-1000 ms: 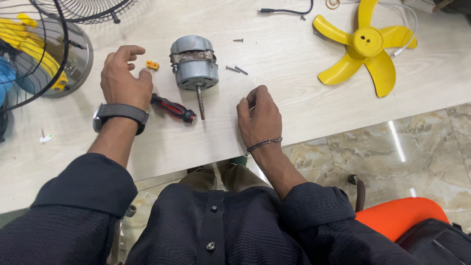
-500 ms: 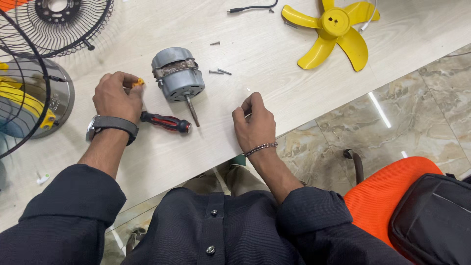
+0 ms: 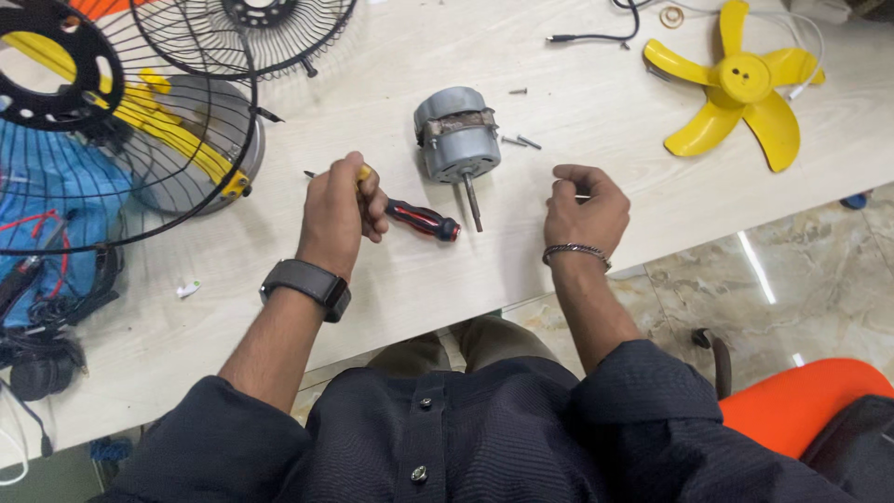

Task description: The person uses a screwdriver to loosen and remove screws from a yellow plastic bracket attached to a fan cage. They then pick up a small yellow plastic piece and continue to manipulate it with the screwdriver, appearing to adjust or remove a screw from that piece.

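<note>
A pale wooden table [image 3: 279, 373] fills most of the frame, seen from above by a person seated at it in a dark shirt. At the upper left lie two black wire fan guards [image 3: 140, 140], one over a round grey housing with yellow parts. At the upper right lies a yellow five-bladed fan blade [image 3: 736, 93]. In the upper centre stands a grey fan motor [image 3: 456, 135], its shaft pointing toward the person. Left of centre, the left hand [image 3: 337, 214], with a dark watch on the wrist, is closed around the yellow handle of a small screwdriver [image 3: 321, 174], whose thin tip pokes out to the left. Just right of that hand, a red and black screwdriver [image 3: 424, 221] lies on the table, touching the fingers. The right hand [image 3: 585, 210], wearing a bracelet, rests right of centre, fingers curled narrowly around something small that cannot be made out. A few loose screws [image 3: 521, 140] lie beside the motor.
</note>
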